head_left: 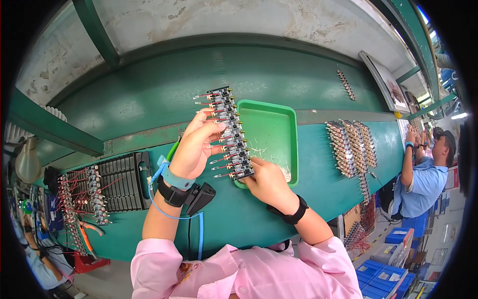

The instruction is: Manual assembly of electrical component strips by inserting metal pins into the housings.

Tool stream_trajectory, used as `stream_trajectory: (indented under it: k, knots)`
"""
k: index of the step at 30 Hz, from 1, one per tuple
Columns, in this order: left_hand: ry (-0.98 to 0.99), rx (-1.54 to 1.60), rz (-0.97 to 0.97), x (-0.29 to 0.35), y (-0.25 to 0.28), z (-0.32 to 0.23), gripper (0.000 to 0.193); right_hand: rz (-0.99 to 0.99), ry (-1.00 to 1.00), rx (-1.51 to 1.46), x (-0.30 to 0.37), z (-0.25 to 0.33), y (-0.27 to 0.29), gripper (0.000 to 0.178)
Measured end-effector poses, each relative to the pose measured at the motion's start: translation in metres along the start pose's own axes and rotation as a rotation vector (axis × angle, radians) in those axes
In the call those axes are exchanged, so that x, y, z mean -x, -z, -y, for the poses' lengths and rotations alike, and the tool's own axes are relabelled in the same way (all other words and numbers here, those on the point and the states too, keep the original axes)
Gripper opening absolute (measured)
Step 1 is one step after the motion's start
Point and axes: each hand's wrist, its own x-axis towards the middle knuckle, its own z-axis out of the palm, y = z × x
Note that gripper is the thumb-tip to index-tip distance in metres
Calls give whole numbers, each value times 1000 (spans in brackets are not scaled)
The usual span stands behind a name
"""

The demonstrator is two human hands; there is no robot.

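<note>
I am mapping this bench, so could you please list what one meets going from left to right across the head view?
Rack of red-wired parts → left hand → black strip of components → green tray → rows of finished strips → co-worker in blue.

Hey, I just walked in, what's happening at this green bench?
A person in a pink shirt holds a long black strip of small circuit boards with red wires, above a green tray holding clipped wire bits. The left hand grips the strip's side with fingers among the wires; the right hand supports its near end. More finished strips lie to the right, a black slotted rack to the left. Another person works further right.
</note>
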Motion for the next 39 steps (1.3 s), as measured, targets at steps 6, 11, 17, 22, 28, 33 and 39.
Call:
stream_trajectory:
  k: [6,11,17,22,28,33,39]
  knots:
    - [8,-6,-2,0,-1,1,31,-86,-52,-119,0,-13,13,11]
    - [78,-30,16,0,-1,3,29,-165,-231,-435,2,-22,27,7]
    - [135,-85,52,-1,-3,6,27,-203,-311,-606,2,-22,31,4]
    - [135,-90,46,0,-5,6,25,-113,-206,-393,6,-15,33,6]
    - [137,-114,49,1,-5,5,25,-195,-63,-186,9,-14,24,14]
    - [108,-99,42,0,-1,2,26,-213,136,38,19,0,19,15]
    - [73,-71,28,2,1,0,29,161,322,12,36,15,5,11]
